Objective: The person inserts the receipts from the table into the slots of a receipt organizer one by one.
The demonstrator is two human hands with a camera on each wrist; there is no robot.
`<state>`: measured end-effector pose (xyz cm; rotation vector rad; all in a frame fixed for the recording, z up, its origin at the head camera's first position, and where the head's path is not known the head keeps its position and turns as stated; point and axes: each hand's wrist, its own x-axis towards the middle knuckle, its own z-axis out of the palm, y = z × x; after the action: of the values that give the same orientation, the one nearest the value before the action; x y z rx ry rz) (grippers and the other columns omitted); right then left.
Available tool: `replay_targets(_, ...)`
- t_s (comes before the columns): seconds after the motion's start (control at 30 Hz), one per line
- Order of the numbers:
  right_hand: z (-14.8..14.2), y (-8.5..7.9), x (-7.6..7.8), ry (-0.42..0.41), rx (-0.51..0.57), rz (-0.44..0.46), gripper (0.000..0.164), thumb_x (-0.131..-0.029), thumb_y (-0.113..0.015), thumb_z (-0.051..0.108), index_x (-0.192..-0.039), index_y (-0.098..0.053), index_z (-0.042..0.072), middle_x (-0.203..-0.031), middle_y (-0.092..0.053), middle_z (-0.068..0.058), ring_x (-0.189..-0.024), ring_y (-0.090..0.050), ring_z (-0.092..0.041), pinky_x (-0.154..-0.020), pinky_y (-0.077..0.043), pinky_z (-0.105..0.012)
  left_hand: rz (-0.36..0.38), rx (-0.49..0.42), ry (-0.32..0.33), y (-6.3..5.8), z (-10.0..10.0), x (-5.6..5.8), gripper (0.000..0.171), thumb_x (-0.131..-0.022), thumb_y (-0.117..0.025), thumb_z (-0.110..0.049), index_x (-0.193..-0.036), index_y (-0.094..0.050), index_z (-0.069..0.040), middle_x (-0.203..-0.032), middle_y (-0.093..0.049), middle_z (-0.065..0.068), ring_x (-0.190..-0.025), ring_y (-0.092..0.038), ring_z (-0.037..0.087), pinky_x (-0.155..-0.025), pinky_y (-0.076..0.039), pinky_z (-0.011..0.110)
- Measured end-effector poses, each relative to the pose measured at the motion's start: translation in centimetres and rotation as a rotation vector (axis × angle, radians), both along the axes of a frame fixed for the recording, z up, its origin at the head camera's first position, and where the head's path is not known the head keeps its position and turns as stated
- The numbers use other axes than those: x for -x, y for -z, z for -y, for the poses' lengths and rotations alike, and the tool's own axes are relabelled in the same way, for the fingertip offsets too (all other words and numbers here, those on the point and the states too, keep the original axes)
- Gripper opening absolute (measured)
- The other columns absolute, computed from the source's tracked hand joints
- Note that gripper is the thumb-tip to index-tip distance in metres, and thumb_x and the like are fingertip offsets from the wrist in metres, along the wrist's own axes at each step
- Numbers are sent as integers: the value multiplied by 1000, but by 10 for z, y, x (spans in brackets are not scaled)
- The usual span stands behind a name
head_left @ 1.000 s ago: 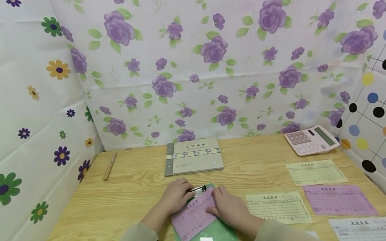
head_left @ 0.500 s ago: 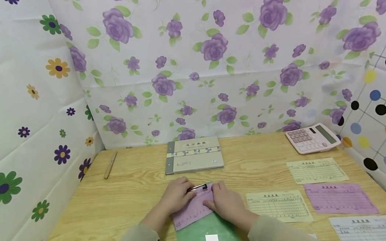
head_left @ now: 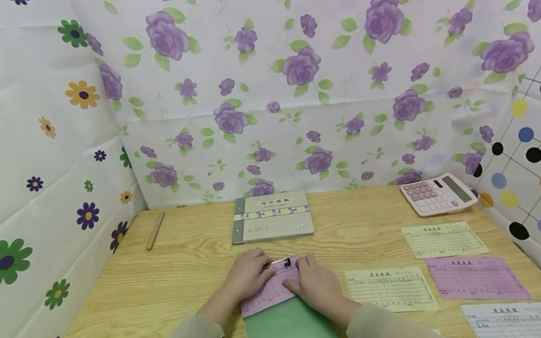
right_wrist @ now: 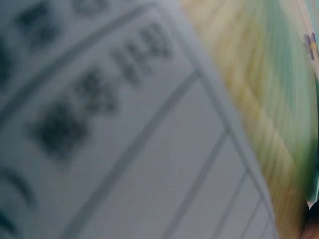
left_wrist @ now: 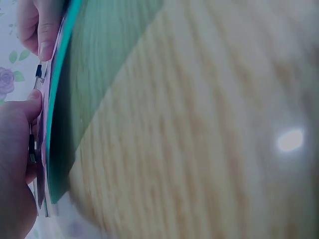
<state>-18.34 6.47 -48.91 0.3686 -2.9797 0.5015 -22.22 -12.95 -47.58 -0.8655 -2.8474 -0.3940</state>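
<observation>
A green clipboard (head_left: 289,325) sits in front of me, its top end raised; the left wrist view shows the board (left_wrist: 60,114) almost edge-on above the wood. Across its top lies a pink printed slip (head_left: 273,292), slanted, with the black-and-silver clip (head_left: 283,263) at its upper edge. My left hand (head_left: 248,275) grips the clipboard's upper left side, thumb over the slip beside the clip. My right hand (head_left: 318,286) pinches the slip against the board's upper right, thumb on the paper. The fingers behind the board are hidden.
Yellow (head_left: 389,290), pink (head_left: 477,279) and white slips (head_left: 517,319) lie at the right, another yellow slip (head_left: 444,239) behind them. A grey account book (head_left: 272,226) rests at the back, a pink calculator (head_left: 432,200) at back right. A slim wooden-coloured stick (head_left: 155,232) lies left.
The pink slip's lower edge has moved up the board and the slip looks shorter. The board's top has tipped up, and its bright reflection has shifted. Both hands keep nearly the same place.
</observation>
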Motion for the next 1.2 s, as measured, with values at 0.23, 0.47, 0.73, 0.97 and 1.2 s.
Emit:
replay_targets(0.23, -1, 1, -1, -7, -6, -11, 61, -81, -62, 58, -108, -56, 4, -92, -44, -8, -48, -40, -15, -40, -32, -31, -40, 29, 5, 2, -1, 0, 29, -89, -62, -36, -105, -68, -13, -90, -54, -6, -87, -51, 13, -84, -40, 35)
replay_targets(0.47, -3, -3, -2, -14, -38, 0, 63, -81, -62, 58, -110, -55, 3, -90, -43, -9, -47, -40, -15, -39, -32, -31, 10, 10, -12, 4, -2, 4, 30, -86, -64, -40, -103, -65, -15, -96, -55, -4, -92, -52, 16, -87, -39, 38)
replay_targets(0.73, -29, -17, 1, -118, 57, 103, 58, -80, -66, 54, -118, -59, 11, -89, -41, -2, -54, -41, -14, -45, -34, -29, 148, -119, -56, 20, 10, 5, 36, -89, -58, -44, -113, -60, -17, -117, -52, 1, -107, -43, 21, -93, -32, 45)
replay_targets(0.97, -71, -29, 5, -153, 87, 167, 60, -81, -67, 50, -127, -56, 14, -95, -46, -1, -60, -43, -11, -47, -37, -28, 125, -140, -45, 21, 10, 1, 38, -89, -58, -44, -115, -60, -17, -116, -52, 0, -105, -43, 20, -91, -33, 44)
replay_targets(1.2, -115, -38, 10, -212, 82, 198, 56, -80, -70, 46, -127, -57, 17, -98, -49, -1, -71, -50, -9, -52, -41, -28, 99, -139, -18, 21, 6, 1, 37, -90, -59, -42, -115, -60, -16, -116, -53, 1, -105, -44, 21, -89, -33, 44)
